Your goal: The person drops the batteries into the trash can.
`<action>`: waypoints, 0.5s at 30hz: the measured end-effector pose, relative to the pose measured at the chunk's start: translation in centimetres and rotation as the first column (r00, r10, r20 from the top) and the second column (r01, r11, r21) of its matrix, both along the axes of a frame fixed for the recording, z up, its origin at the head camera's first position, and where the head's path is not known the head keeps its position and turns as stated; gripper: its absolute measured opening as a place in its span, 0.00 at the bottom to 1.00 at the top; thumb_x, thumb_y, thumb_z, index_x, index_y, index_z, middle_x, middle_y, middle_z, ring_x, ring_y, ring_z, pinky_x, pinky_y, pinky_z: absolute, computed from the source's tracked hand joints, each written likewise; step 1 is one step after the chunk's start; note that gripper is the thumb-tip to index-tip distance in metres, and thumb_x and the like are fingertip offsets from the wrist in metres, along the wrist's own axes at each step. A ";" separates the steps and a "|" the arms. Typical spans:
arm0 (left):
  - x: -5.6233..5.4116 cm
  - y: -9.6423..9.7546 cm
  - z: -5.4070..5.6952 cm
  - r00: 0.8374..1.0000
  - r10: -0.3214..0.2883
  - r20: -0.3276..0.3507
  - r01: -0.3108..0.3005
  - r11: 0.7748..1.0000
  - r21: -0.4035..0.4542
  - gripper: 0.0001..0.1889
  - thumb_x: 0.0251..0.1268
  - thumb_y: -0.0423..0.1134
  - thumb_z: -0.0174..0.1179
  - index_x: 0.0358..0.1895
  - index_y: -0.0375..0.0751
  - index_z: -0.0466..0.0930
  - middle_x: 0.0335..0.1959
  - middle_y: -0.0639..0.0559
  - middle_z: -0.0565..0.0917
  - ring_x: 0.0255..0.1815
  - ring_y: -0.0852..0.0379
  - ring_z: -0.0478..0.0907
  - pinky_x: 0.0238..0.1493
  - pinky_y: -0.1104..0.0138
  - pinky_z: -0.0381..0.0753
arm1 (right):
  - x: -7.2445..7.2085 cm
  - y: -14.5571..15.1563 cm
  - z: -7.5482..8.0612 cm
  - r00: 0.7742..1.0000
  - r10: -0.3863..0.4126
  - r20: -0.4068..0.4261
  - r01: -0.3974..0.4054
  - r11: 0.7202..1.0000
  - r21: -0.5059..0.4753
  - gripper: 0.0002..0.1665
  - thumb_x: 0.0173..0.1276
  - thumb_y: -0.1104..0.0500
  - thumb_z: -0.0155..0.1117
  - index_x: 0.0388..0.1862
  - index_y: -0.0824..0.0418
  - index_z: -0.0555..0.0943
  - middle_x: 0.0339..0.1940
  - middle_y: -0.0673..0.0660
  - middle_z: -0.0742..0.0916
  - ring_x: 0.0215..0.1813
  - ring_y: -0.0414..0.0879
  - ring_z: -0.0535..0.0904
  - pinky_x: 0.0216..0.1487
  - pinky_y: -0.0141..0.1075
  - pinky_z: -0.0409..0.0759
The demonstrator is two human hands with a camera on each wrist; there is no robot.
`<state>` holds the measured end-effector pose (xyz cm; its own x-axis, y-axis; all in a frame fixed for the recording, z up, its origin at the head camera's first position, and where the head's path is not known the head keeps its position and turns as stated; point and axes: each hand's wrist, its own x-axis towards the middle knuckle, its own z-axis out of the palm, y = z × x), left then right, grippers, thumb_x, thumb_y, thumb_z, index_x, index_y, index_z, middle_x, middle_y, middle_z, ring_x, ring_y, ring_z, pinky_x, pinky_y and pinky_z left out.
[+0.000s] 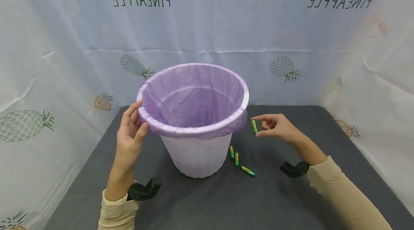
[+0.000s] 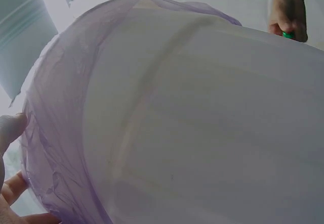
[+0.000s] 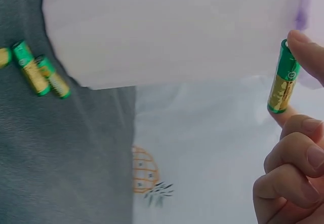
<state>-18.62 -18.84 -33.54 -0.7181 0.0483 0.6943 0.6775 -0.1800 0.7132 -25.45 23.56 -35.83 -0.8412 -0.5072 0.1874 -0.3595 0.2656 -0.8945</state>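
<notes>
A white trash can (image 1: 197, 154) stands upright on the dark table, lined with a purple bag (image 1: 197, 109) folded over its rim. My left hand (image 1: 130, 138) holds the can's left rim, thumb and fingers against the bag-covered edge. To the right of the can and lifted off the table, my right hand (image 1: 278, 126) pinches a green and gold battery (image 3: 283, 80) by its two ends between thumb and index finger. Three similar batteries lie on the table at the can's lower right: one upper (image 1: 231, 152), one middle (image 1: 237, 159) and one lower (image 1: 247, 171).
The dark table (image 1: 207, 205) is enclosed by a white cloth (image 1: 213, 18) with pineapple prints at the back and sides. Black wrist mounts sit on the left wrist (image 1: 143, 189) and right wrist (image 1: 294, 169).
</notes>
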 end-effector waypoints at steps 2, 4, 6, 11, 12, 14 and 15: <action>0.0 0.0 0.0 1.000 -0.001 0.000 0.001 1.000 0.001 0.27 0.69 0.25 0.48 0.70 0.42 0.59 0.62 0.52 0.72 0.57 0.64 0.73 0.55 0.77 0.75 | 0.1 0.1 0.6 1.000 0.018 -0.013 -0.018 1.000 -0.023 0.27 0.56 0.71 0.69 0.56 0.60 0.79 0.17 0.47 0.62 0.20 0.44 0.53 0.24 0.34 0.64; 0.0 0.0 0.0 1.000 -0.002 0.002 0.002 1.000 0.003 0.27 0.69 0.25 0.48 0.70 0.42 0.59 0.63 0.52 0.72 0.57 0.64 0.73 0.56 0.77 0.75 | 0.2 0.1 1.2 0.999 0.032 -0.025 -0.033 0.999 -0.040 0.27 0.57 0.72 0.68 0.55 0.53 0.80 0.17 0.48 0.62 0.20 0.44 0.53 0.23 0.34 0.63; 0.1 0.0 0.0 1.000 0.001 0.006 -0.001 1.000 0.006 0.28 0.69 0.25 0.48 0.70 0.42 0.59 0.62 0.52 0.72 0.57 0.64 0.73 0.55 0.77 0.75 | 0.3 0.1 1.7 0.999 0.035 -0.036 -0.037 0.998 -0.045 0.29 0.57 0.72 0.67 0.53 0.47 0.80 0.17 0.48 0.62 0.20 0.45 0.53 0.23 0.35 0.62; 0.0 0.0 0.0 1.000 -0.001 0.010 0.001 1.000 0.012 0.27 0.69 0.25 0.49 0.70 0.43 0.59 0.62 0.52 0.72 0.57 0.64 0.73 0.55 0.77 0.76 | 0.8 -0.1 3.0 1.000 -0.002 -0.022 0.002 0.999 -0.034 0.28 0.58 0.72 0.67 0.53 0.47 0.80 0.18 0.48 0.61 0.21 0.44 0.52 0.24 0.38 0.60; 0.0 0.0 0.0 1.000 -0.004 0.008 0.003 1.000 0.012 0.27 0.69 0.25 0.49 0.70 0.43 0.59 0.62 0.52 0.72 0.57 0.64 0.73 0.55 0.77 0.76 | 0.9 -0.1 3.3 1.000 -0.011 -0.018 0.010 0.999 -0.031 0.27 0.58 0.71 0.67 0.53 0.47 0.80 0.18 0.48 0.61 0.21 0.44 0.52 0.24 0.38 0.60; 0.0 0.0 0.0 1.000 -0.009 0.002 0.009 1.000 0.010 0.27 0.69 0.25 0.49 0.70 0.43 0.59 0.62 0.52 0.72 0.57 0.64 0.73 0.55 0.77 0.76 | 1.0 -0.1 3.9 0.999 -0.023 -0.024 0.022 0.999 -0.029 0.27 0.59 0.71 0.67 0.54 0.48 0.80 0.19 0.48 0.60 0.21 0.45 0.51 0.24 0.38 0.61; 0.0 0.0 0.0 1.000 -0.011 0.000 0.011 1.000 0.010 0.27 0.70 0.26 0.49 0.70 0.43 0.59 0.62 0.52 0.72 0.57 0.64 0.73 0.55 0.77 0.76 | 1.1 -0.2 4.2 0.999 -0.023 -0.029 0.022 0.999 -0.033 0.27 0.59 0.71 0.66 0.54 0.49 0.81 0.19 0.49 0.60 0.22 0.45 0.51 0.24 0.37 0.62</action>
